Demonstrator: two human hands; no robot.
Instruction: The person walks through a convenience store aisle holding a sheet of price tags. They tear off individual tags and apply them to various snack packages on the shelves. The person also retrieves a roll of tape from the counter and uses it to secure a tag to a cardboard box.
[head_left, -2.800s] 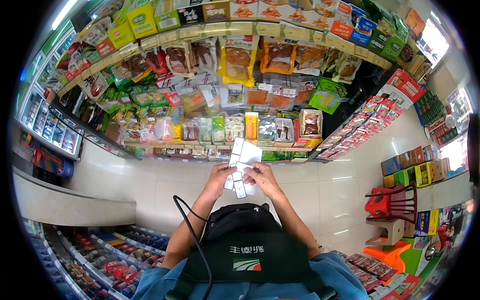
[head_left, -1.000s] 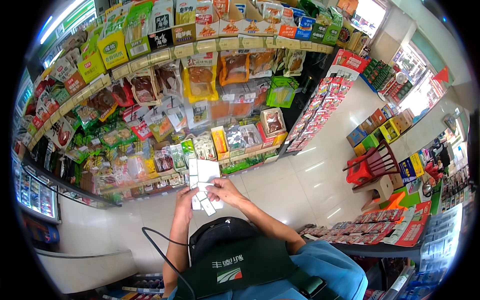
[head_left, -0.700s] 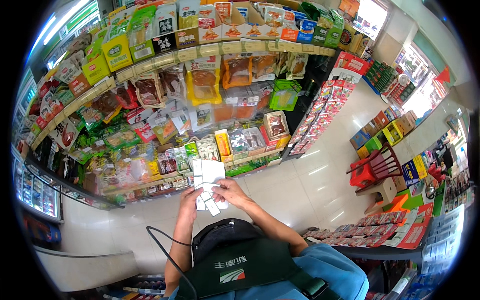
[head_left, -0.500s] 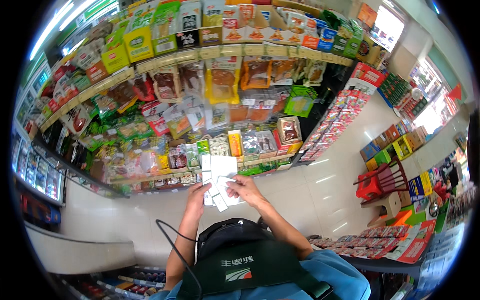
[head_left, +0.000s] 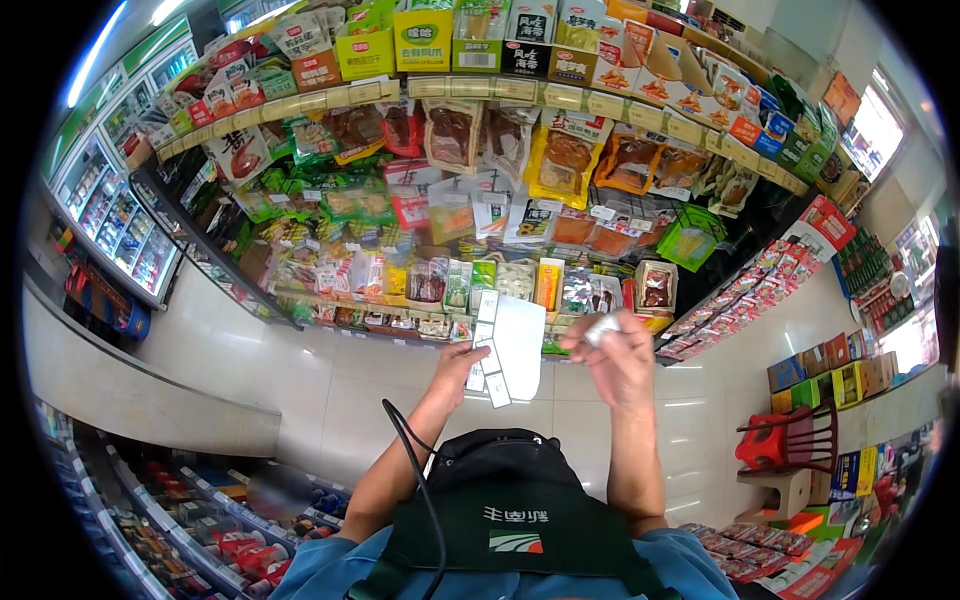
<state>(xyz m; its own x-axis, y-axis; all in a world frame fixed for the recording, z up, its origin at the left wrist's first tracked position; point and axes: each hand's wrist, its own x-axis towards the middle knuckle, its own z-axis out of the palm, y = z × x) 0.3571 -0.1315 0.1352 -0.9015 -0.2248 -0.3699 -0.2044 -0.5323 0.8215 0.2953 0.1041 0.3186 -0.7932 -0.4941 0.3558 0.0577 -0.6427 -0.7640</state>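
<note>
My left hand is closed around several white label strips with dark-edged sections and a larger blank white sheet behind them. The strips overlap at an angle, one jutting down past the sheet's lower edge. Apart from these, to the right, my right hand is raised in front of the lower shelf. Its fingers pinch a small white label, blurred by motion.
Ahead stands a shelf unit with packaged snacks, a yellow pouch among them, and a price rail. A red chair and a stool stand at right. Glass-door coolers line the far left; a curved counter runs nearer.
My right hand has moved away from the strips to the right, carrying the small label. My left hand keeps the strips and sheet. The view has turned left.
</note>
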